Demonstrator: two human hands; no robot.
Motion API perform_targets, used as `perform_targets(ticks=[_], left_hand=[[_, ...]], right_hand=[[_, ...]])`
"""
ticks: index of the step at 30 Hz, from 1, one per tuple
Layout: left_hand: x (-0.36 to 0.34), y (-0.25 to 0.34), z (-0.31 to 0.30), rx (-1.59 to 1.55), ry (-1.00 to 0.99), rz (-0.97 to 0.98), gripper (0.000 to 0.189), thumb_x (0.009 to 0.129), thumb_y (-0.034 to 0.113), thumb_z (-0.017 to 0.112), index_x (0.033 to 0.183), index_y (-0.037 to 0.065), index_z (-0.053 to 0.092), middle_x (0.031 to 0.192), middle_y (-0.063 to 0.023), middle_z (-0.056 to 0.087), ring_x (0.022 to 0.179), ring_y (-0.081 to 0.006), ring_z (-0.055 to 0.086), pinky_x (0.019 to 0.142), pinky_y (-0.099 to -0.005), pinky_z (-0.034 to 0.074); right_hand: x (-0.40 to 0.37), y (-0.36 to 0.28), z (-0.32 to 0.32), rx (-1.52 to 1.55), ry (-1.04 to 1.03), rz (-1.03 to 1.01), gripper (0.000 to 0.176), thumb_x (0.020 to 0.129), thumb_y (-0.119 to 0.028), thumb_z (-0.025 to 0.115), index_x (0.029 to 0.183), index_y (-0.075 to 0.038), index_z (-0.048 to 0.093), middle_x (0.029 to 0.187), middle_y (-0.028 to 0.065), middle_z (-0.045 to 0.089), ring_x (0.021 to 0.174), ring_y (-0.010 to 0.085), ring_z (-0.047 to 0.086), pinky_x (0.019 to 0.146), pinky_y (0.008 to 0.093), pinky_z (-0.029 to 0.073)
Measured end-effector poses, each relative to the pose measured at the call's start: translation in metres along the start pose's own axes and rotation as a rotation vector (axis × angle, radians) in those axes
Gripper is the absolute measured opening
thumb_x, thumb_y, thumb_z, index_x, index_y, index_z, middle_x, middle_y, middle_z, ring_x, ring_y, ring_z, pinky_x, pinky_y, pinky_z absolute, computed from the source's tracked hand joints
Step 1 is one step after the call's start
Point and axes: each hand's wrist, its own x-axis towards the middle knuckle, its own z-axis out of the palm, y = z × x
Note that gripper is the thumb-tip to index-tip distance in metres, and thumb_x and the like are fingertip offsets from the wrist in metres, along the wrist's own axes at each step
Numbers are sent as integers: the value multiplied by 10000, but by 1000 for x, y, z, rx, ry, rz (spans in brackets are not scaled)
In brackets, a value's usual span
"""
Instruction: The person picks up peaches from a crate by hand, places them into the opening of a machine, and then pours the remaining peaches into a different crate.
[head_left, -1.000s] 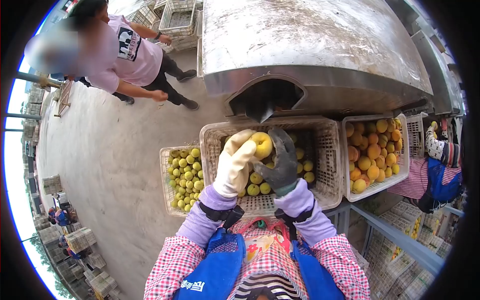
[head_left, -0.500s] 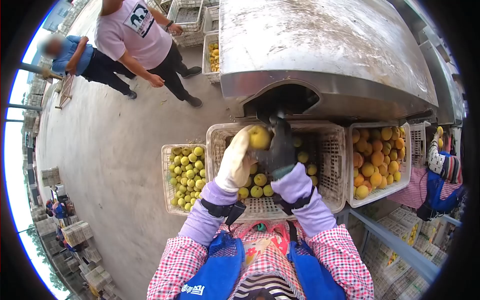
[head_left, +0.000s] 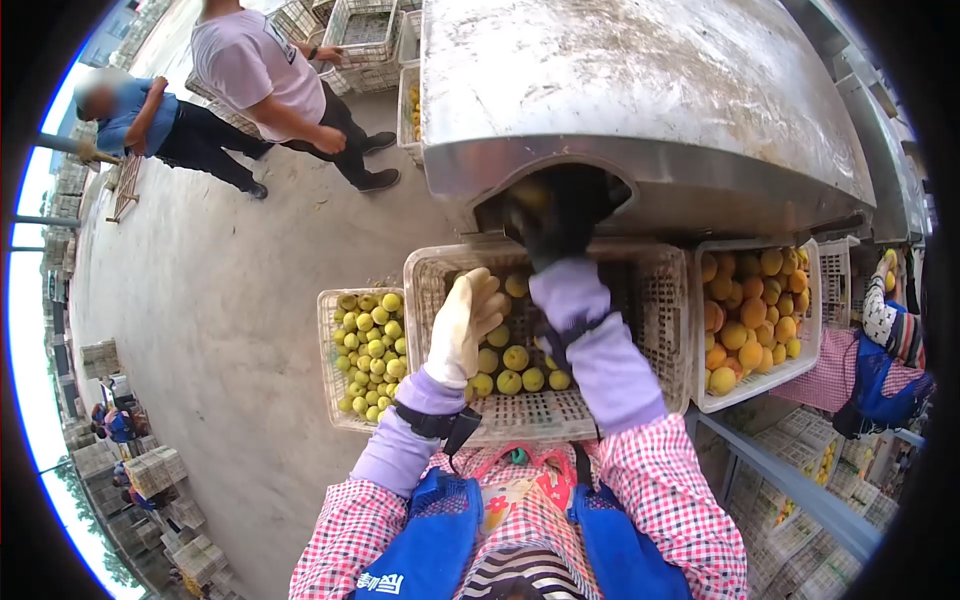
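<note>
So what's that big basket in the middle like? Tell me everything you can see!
The basket is a pale, box-shaped crate that looks like grubby plastic, with slotted sides and an open top. It sits upright in front of a metal machine, between two other fruit crates. Round yellow-green fruits show inside, mostly left and near. The left hand, in a cream glove, is over its left part; the right arm crosses above. Whether either touches it is unclear.
</note>
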Motion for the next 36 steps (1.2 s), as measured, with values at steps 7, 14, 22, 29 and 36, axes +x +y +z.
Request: perform_targets(ticks=[7,14,22,29,36], left_hand=[[80,-91,-37,1254,104,224,566,948,316,561,1431,21,544,1491,-249,515,1339,-444,503,1123,-443,422],[146,-163,-22,1968,-11,183,791,939,572,573,1625,284,305,1656,-197,298,1516,-395,285,1221,-546,272],[188,-210,-2,1825,263,239,780,856,707,619,1507,289,520,1604,-215,354,1467,-449,311,1152,-568,347],[196,-179,1,1922,-61,-12,757,760,695,734,1352,234,643,1544,-205,436,1446,-399,382,1085,-534,455],[167,-182,-12,1951,-468,0,830,828,558,737,1541,262,432,1425,-90,543,1317,-348,512,1020,-499,512]], right_hand=[[-66,40,-77,162,-202,116,511,891,-175,785,1368,-104,616,1208,205,685,1143,376,667,986,432,538],[-161,208,-79,-573,-716,516,312,935,-133,613,1228,-63,694,1234,194,695,1143,367,675,962,457,551],[-164,246,-12,-707,-1043,687,335,974,-195,514,1162,-48,749,1175,203,730,1075,379,713,913,483,570],[-168,222,-31,-107,-781,704,410,1022,-330,540,1312,-64,654,1202,197,700,1014,290,711,840,398,574],[-167,103,-91,1620,-363,975,703,947,-263,739,1542,-68,421,1379,143,607,1246,258,613,1017,367,543]])
